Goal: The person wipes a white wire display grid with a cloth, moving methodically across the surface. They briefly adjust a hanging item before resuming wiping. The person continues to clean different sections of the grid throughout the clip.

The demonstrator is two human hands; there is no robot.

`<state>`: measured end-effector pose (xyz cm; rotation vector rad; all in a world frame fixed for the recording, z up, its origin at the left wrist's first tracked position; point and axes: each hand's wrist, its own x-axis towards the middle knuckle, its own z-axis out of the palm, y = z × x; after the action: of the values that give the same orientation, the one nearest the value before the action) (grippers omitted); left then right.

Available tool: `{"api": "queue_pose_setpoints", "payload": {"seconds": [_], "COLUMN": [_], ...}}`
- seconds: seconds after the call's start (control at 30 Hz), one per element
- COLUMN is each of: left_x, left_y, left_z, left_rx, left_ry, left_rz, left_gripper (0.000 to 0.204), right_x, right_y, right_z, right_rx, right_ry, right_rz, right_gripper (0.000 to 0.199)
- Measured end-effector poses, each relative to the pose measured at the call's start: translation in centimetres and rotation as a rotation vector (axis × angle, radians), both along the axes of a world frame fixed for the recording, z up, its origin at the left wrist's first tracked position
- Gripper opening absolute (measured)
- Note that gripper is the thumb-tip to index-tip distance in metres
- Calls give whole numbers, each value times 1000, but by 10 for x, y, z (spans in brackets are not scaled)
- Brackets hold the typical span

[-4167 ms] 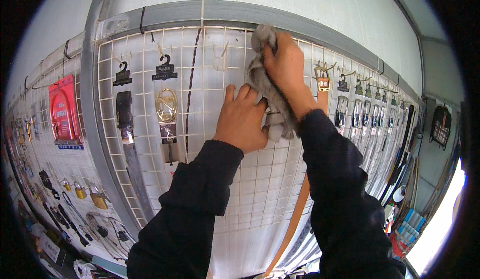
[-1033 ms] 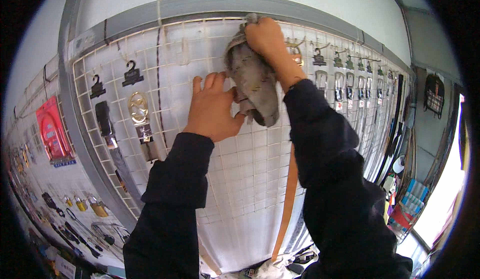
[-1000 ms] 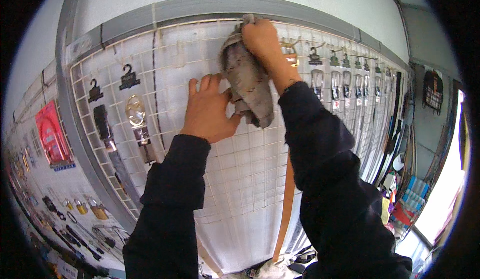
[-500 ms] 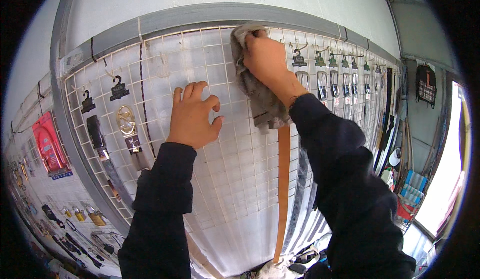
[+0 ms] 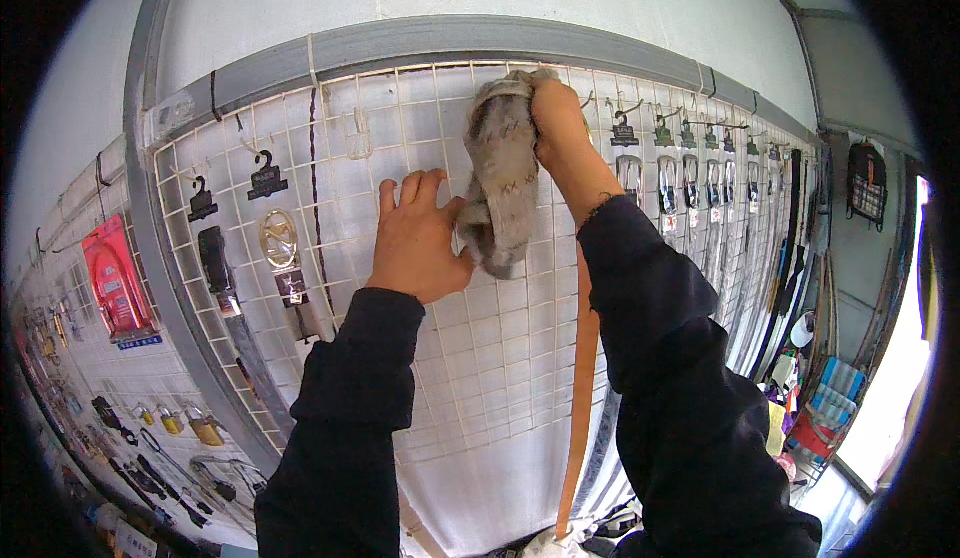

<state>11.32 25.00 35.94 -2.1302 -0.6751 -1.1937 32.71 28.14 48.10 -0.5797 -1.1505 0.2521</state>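
A grey, stained cloth (image 5: 500,158) hangs in front of the upper part of a white wire grid panel (image 5: 480,358). My right hand (image 5: 562,123) is closed on the cloth's upper right side, close to the panel's top edge; its fingertips are hidden behind the fabric. Lower and to the left, my left hand (image 5: 420,243) rests against the grid with its fingers spread. The thumb and forefinger lie beside the cloth's lower left edge, and I cannot tell whether they touch it. A tan belt (image 5: 583,388) hangs below my right wrist.
Packaged belts (image 5: 690,183) hang in a row to the right. Two black hangers carry belts (image 5: 278,238) at the left. Past a grey metal post (image 5: 165,208) hang a red-packed lock (image 5: 115,278) and brass padlocks (image 5: 205,428). A grey beam (image 5: 450,38) runs above the grid.
The cloth has swung and turned leftward, its lower end now beside my left hand. My right hand has shifted round to the cloth's right side. The view has turned slightly left.
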Motion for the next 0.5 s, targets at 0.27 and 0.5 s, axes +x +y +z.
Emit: {"api": "queue_pose_setpoints", "payload": {"seconds": [0.27, 0.5], "left_x": [1, 1], "left_y": [4, -2], "left_z": [-2, 0], "left_rx": [91, 26], "left_ry": [29, 49], "left_rz": [8, 7], "left_gripper": [26, 24], "right_x": [-5, 1], "right_y": [-9, -14], "right_z": [-7, -38], "right_rx": [172, 70], "right_ry": [-477, -837], "right_rz": [-898, -1005], "right_gripper": [31, 29]}}
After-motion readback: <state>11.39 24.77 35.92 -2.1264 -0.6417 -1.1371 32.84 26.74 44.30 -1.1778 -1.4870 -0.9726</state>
